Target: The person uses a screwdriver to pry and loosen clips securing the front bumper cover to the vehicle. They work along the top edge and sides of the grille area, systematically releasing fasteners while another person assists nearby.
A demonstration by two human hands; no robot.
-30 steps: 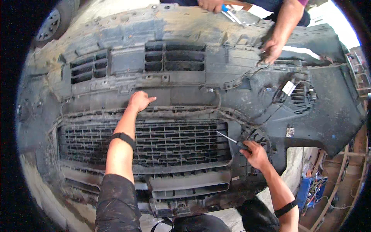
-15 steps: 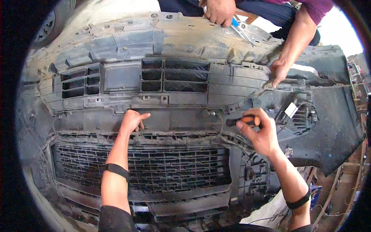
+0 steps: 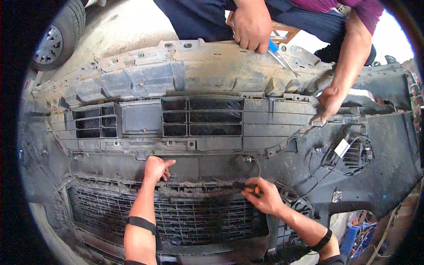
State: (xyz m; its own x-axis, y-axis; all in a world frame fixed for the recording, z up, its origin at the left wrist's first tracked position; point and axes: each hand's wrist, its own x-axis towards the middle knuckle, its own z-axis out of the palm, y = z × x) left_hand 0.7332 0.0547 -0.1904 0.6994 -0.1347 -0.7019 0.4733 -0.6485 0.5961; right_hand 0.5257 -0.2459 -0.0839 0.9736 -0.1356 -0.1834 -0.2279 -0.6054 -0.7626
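Pale floor [image 3: 126,26] shows at eleven o'clock in the head view, beyond a dark bumper [image 3: 265,128] spanning the middle. At five, the right hand [image 3: 267,198] wraps an orange-and-black screwdriver [image 3: 257,190]; at eight, the left hand [image 3: 155,169] half-curls over the bumper, its hold unclear.

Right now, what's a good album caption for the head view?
Left hand by the grille, right hand holding a screwdriver, over a dirty car bumper.

Matt, dusty plastic bumper [image 3: 216,144]
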